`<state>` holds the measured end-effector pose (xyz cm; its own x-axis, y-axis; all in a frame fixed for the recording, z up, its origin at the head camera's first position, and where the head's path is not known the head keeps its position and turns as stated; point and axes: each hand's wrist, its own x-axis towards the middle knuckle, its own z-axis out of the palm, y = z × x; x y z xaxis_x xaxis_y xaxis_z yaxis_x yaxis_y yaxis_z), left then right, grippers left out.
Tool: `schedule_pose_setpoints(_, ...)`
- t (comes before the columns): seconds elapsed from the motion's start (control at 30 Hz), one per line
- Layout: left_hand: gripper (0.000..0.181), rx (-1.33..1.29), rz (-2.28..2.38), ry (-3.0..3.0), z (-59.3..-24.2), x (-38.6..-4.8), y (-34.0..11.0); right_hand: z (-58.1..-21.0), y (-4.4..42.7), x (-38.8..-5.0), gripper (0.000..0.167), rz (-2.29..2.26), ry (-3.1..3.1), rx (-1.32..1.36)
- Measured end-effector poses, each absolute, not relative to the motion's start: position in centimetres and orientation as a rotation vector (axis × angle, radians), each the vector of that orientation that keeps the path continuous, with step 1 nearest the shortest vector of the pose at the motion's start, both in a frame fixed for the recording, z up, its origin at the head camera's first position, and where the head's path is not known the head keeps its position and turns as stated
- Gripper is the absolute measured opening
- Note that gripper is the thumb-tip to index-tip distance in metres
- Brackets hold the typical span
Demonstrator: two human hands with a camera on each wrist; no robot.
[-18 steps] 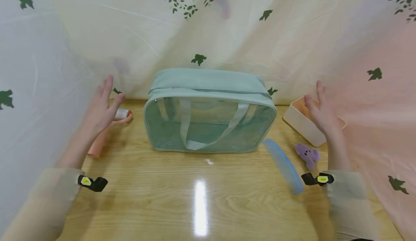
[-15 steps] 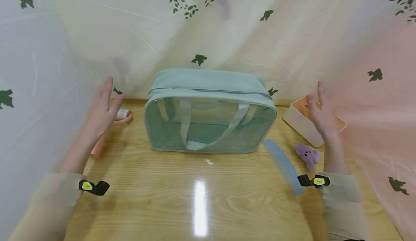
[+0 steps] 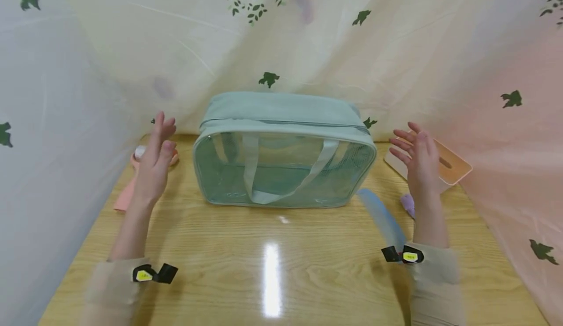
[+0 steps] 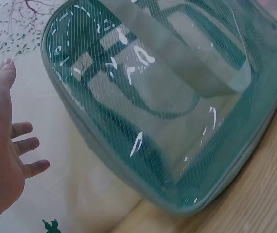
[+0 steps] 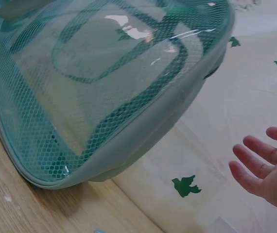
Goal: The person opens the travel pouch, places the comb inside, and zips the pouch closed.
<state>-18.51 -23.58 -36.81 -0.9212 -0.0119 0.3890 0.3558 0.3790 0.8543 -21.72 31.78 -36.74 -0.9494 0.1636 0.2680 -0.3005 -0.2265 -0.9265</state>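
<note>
Both hands have swung inward since the earlier head frame, the left hand shifting right and the right hand left, while the clear-fronted green bag stays put. It stands upright on the wooden table, just above the middle of the frame, its long axis running left to right and its clear panel facing the bottom of the frame; the strap hangs in a loop down that panel. Each hand is raised at one end of it, apart from it, fingers extended and relaxed (the right ones a little bent and fanned out), holding nothing. Farther out, a pink object lies at centre left, and at right a blue curved piece, a partly hidden purple toy and an orange-topped box. Leaf-printed cloth fills the upper frame.
</note>
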Motion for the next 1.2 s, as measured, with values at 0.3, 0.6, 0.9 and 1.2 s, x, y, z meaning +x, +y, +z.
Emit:
schedule_pose_setpoints(0.3,0.055,-0.500,-1.767,-1.900,-38.8,-17.9,-21.0,-38.0,29.9,-21.4,0.040,2.211,-1.935,0.291)
schedule_pose_setpoints(0.6,0.062,-0.588,-1.789,-1.860,-39.6,-18.4,-20.3,-38.8,28.6,-21.9,0.016,2.071,-2.209,0.266)
schedule_pose_setpoints(0.9,0.065,-0.473,-1.752,-1.983,-39.0,-18.3,-19.9,-39.6,28.6,-22.3,0.029,1.944,-2.478,0.403)
schedule_pose_setpoints(1.2,0.031,-0.482,-1.644,-2.030,-39.2,-18.5,-20.1,-39.8,28.8,-22.3,0.028,1.885,-2.696,0.317)
